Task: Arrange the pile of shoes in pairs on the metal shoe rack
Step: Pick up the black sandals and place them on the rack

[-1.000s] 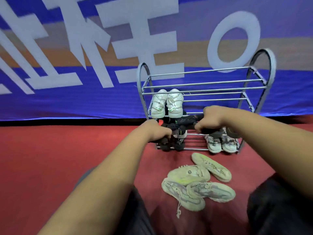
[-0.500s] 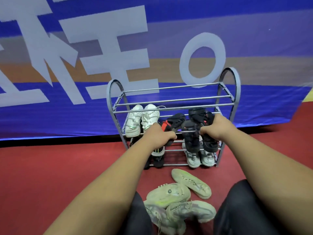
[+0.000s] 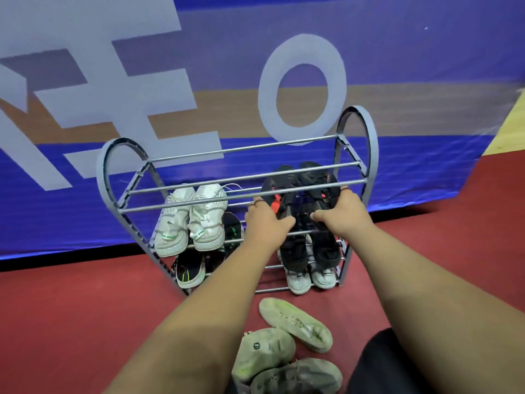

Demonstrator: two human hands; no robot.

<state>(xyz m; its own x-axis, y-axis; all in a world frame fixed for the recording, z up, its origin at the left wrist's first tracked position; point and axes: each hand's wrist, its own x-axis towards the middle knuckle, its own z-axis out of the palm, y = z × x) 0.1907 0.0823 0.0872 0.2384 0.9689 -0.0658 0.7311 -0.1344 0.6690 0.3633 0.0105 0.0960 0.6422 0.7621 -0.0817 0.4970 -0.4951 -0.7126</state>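
Two black shoes [image 3: 315, 194] at the right end of the metal shoe rack's [image 3: 366, 129] middle tier, my left hand [image 3: 267, 223] gripping one, my right hand [image 3: 341, 214] the other. If I let go early, I reckon they'll slide forward off those sloped bars.

Grey metal-tube shoe rack [image 3: 241, 194] stands on red floor [image 3: 71, 308].
Middle shelf: pair of white lace-up sneakers [image 3: 190, 220] at left end; pair of black sneakers with red accents [image 3: 326, 248] at right end.
Bottom shelf: dark shoes with green marks [image 3: 189, 270] left; pale grey pair [image 3: 309, 278] right.
Floor, near the rack's front right corner: loose pile of three pale yellow-green sneakers [image 3: 267, 351].
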